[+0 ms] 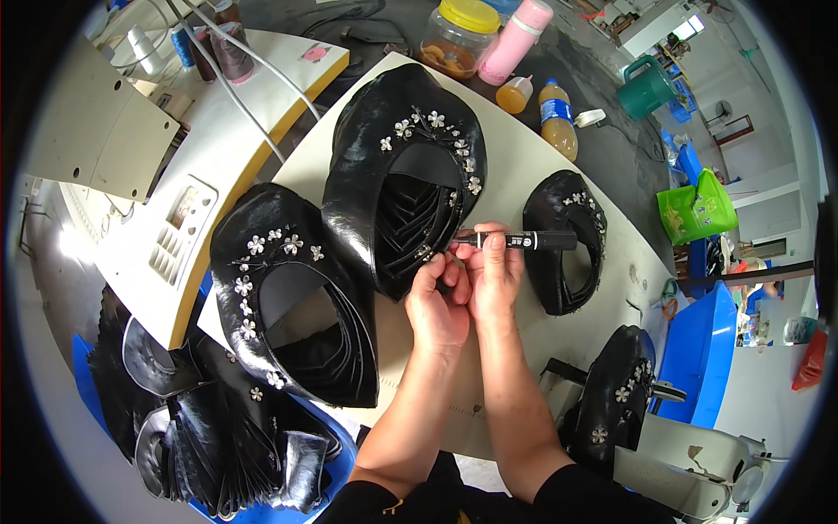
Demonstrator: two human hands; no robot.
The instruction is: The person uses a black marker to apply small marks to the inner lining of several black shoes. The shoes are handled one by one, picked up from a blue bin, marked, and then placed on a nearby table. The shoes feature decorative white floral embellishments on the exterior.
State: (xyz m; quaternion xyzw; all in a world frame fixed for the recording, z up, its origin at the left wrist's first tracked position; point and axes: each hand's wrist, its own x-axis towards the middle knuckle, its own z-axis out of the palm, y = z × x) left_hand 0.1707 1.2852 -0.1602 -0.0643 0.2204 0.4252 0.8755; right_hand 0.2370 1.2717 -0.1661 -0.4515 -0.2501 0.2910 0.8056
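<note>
My right hand is closed round a black marker pen, which lies level and points left. My left hand is closed beside it, fingertips pinched together; what they hold is hidden. Both hands meet at the near right edge of a stack of glossy black shoe uppers, trimmed with silver flowers. A second stack of black uppers rests left of my hands. To their right sits a smaller stack, also with flowers along its opening.
The pale worktable carries the stacks. More black uppers fill a blue bin at lower left. Beside a machine at lower right are flowered uppers. At the back stand a yellow-lidded jar, a pink flask and a drink bottle.
</note>
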